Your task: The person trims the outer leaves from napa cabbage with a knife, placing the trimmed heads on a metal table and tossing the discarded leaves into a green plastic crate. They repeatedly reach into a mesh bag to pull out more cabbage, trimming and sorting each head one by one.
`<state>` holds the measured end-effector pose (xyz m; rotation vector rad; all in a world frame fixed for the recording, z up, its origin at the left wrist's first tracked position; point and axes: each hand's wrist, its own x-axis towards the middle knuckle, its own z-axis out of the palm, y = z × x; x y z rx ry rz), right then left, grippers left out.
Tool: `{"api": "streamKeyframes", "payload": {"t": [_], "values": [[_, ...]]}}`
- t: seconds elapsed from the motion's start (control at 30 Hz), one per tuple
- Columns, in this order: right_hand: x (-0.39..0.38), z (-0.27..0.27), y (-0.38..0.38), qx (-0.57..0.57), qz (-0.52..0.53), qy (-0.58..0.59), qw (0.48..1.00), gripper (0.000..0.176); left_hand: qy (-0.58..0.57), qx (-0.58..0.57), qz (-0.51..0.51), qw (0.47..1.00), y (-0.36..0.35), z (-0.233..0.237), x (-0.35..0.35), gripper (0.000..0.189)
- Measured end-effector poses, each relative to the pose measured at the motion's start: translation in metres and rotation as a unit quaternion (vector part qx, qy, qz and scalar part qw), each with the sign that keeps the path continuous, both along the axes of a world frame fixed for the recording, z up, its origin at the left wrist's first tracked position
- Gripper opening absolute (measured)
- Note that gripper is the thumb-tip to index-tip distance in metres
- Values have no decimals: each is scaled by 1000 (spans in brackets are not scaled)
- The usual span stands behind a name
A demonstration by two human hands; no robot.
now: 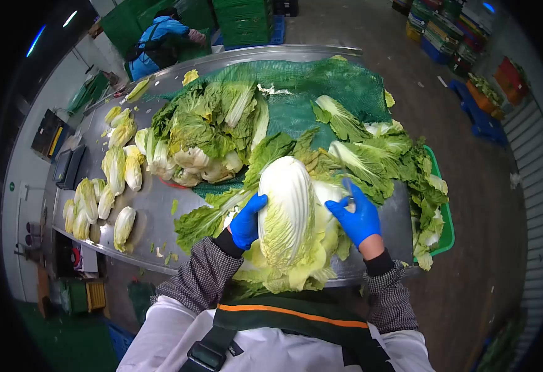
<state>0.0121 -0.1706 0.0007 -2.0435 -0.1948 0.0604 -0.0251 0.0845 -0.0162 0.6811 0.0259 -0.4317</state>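
Observation:
A large Chinese cabbage [286, 211], pale with white ribs and yellow-green leaf edges, stands in front of me at the near edge of the table. My left hand [246, 222], in a blue glove, grips its left side. On the other side, my right hand [356, 216], also blue-gloved, has curled fingers beside the cabbage's loosened outer leaves. A small greyish thing shows between those fingers, too small to name. Loose green outer leaves [206, 222] lie around and under the cabbage.
Untrimmed cabbages [206, 124] are heaped on a green net [296, 77] across the metal table [153, 232]. Trimmed small cabbages [115, 168] lie at left. A green crate [446, 226] overflows with leaves at right. A person in blue [160, 43] bends beyond the table.

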Motion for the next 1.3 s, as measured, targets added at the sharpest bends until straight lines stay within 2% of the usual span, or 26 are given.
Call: {"api": "streamKeyframes", "payload": {"t": [0.07,0.13,0.17,0.2,0.27,0.3,0.37,0.4,0.43,0.53,0.63,0.73,0.83,1.0,1.03,1.07,1.1,1.13,1.17,1.23,1.27,1.3], "values": [[-1,15,7,83,87,45,992,79,-24,9,-15,1000,-5,5,-1,70],[1,34,8,132,114,160,971,78,-41,9,-37,998,-11,15,2,74],[0,42,8,157,129,217,955,78,-65,55,-25,996,-16,24,3,76],[0,45,6,160,126,216,955,76,-88,101,-12,991,-21,35,7,77],[-2,30,7,151,102,128,975,75,-173,217,46,960,-28,43,17,82],[-4,24,8,148,90,85,981,74,-150,248,47,956,-26,38,14,82],[-4,25,6,159,110,142,971,73,-106,311,46,943,-23,26,8,82],[-4,33,6,158,116,182,964,72,-92,242,49,965,-22,28,7,80],[-3,40,6,159,119,219,955,72,-92,232,52,967,-20,26,8,80],[-2,47,7,157,126,219,955,69,-94,214,55,971,-18,17,7,80],[3,28,13,107,158,-3,982,66,-112,237,49,964,-17,21,8,79],[-4,26,19,85,122,-47,988,61,-121,254,37,959,-17,23,11,77],[-5,27,20,105,78,67,989,60,-114,254,17,960,-16,19,14,74],[-1,23,7,115,53,124,984,48,-73,203,-46,975,-13,20,16,70],[4,21,-1,113,49,138,983,46,-26,122,-52,991,-10,14,12,73],[12,21,-16,131,47,205,969,41,20,39,-58,997,-5,2,6,76],[18,1,-28,248,51,187,949,39,66,-44,-65,995,-2,-4,4,79],[19,3,-35,162,35,217,962,43,-1,-74,-89,993,-4,10,8,75],[18,6,-37,73,21,245,967,47,15,-35,-60,997,-3,9,14,72],[10,11,-29,-75,8,101,992,55,48,44,-2,998,-3,16,25,66],[9,15,-23,-147,-1,22,989,60,44,96,5,994,-4,22,28,60],[9,24,-12,-82,21,31,996,64,13,122,10,992,-7,26,32,60]]}}
